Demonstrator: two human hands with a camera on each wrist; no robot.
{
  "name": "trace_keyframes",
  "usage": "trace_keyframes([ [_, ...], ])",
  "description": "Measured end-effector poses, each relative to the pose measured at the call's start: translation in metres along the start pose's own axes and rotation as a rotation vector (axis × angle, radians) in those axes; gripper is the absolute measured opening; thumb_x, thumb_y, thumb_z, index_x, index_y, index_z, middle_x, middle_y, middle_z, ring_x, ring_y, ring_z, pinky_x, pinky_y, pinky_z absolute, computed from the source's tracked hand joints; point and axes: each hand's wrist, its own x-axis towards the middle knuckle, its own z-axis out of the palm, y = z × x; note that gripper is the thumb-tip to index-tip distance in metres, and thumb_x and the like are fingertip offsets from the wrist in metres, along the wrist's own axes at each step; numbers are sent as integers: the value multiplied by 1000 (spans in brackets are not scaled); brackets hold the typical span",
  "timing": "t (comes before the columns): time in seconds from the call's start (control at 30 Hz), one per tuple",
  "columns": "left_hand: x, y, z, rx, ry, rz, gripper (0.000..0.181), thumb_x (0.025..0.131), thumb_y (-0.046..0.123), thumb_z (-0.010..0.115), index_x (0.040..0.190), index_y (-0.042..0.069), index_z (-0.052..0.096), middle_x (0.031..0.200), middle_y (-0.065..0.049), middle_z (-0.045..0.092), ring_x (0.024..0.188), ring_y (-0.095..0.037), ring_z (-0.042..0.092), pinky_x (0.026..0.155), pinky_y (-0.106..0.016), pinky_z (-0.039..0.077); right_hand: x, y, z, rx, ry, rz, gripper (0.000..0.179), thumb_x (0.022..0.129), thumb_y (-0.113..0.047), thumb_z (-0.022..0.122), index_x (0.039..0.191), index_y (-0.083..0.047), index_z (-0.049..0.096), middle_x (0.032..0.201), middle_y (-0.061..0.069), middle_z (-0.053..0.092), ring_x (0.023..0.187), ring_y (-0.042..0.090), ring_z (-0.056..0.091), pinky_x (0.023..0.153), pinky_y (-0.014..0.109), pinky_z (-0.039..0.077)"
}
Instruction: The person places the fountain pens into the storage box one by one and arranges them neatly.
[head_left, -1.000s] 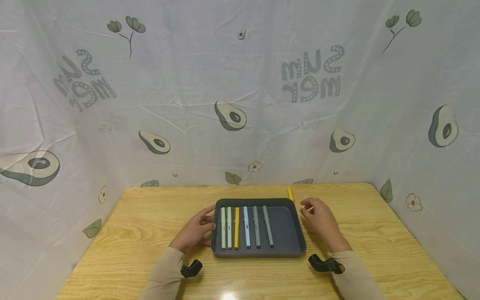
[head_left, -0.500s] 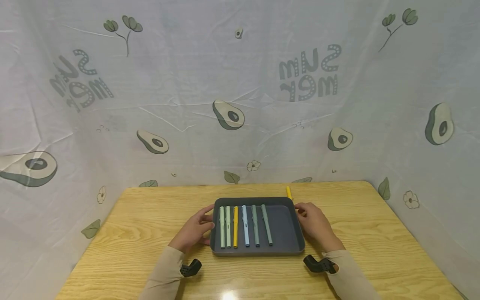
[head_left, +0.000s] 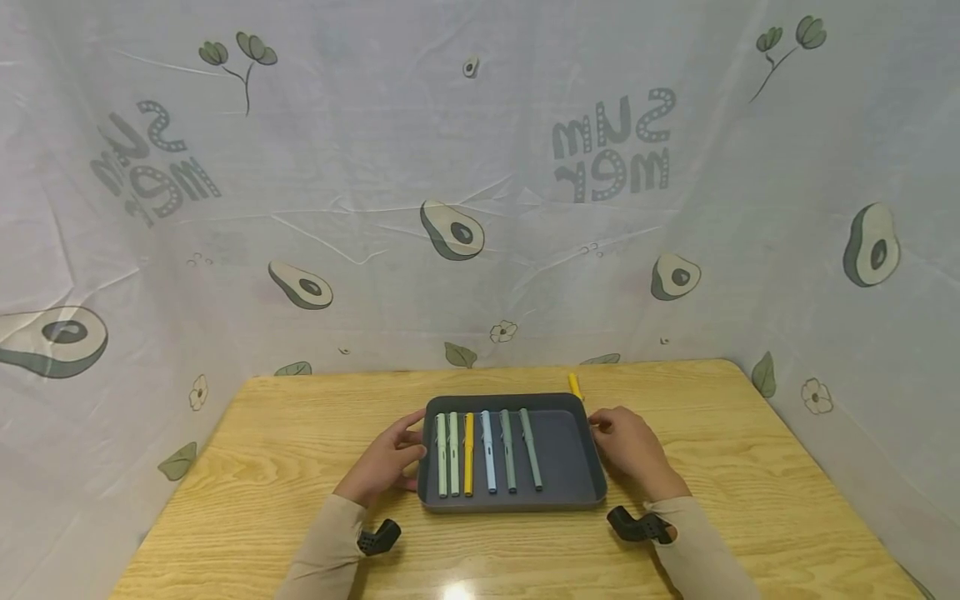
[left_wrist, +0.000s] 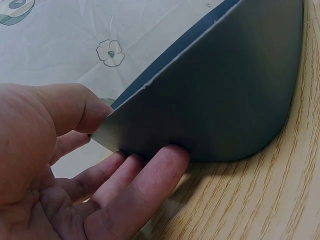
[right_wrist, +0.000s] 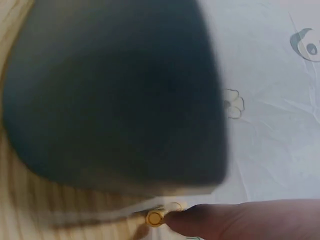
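Note:
A dark grey tray (head_left: 567, 467) lies on the wooden table. Inside it several capped pens stand in a row: two pale green pens (head_left: 453, 454), a yellow pen (head_left: 468, 454), a light blue pen (head_left: 489, 454) and two grey-green pens (head_left: 531, 450). My left hand (head_left: 382, 460) touches the tray's left side; its thumb lies by the rim and its fingertips (left_wrist: 172, 160) rest against the outer wall. At the right side, my right hand (head_left: 633, 446) has its fingertips close against the upper wall. One finger (right_wrist: 215, 220) shows in the right wrist view; its contact is unclear.
Another yellow pen (head_left: 575, 386) lies on the table (head_left: 300, 442) just behind the tray's far right corner. A printed white cloth (head_left: 375, 167) hangs behind and beside the table. Each wrist carries a black camera mount (head_left: 637, 527).
My right hand has moved left to the tray's right side, then stayed there. My left hand keeps its place at the tray. The head view shifts slightly; the pens keep their places.

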Motion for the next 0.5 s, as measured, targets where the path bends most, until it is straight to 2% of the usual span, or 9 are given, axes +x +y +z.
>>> trace_keyframes([
  [0.13, 0, 0, 0, -2, -2, -1, 61, 94, 12, 55, 148, 29, 31, 136, -19, 44, 99, -28, 59, 61, -44, 57, 0, 4, -3, -8, 17, 57, 15, 90, -18, 59, 97, -10, 70, 94, 7, 65, 82, 23, 60, 68, 43, 50],
  [0.23, 1, -1, 0, 3, -1, -3, 61, 94, 12, 55, 148, 28, 32, 135, -19, 45, 99, -27, 59, 61, -44, 57, 1, 6, -1, 13, 17, 75, 19, 90, -21, 61, 100, -7, 68, 92, 7, 65, 79, 21, 59, 66, 41, 49],
  [0.37, 2, -1, 0, 4, 4, -11, 61, 94, 11, 56, 148, 29, 32, 134, -18, 45, 99, -27, 59, 61, -44, 57, 3, 5, 3, 26, -10, 74, 20, 89, -20, 61, 102, -7, 67, 86, 4, 64, 72, 18, 56, 62, 37, 48],
  [0.5, 3, -2, 0, 6, 9, -23, 61, 93, 12, 57, 147, 30, 33, 134, -17, 45, 100, -28, 59, 62, -44, 58, -1, 4, -1, 22, -51, 108, 15, 87, -18, 61, 96, -7, 65, 84, 4, 63, 68, 17, 54, 59, 34, 45],
])
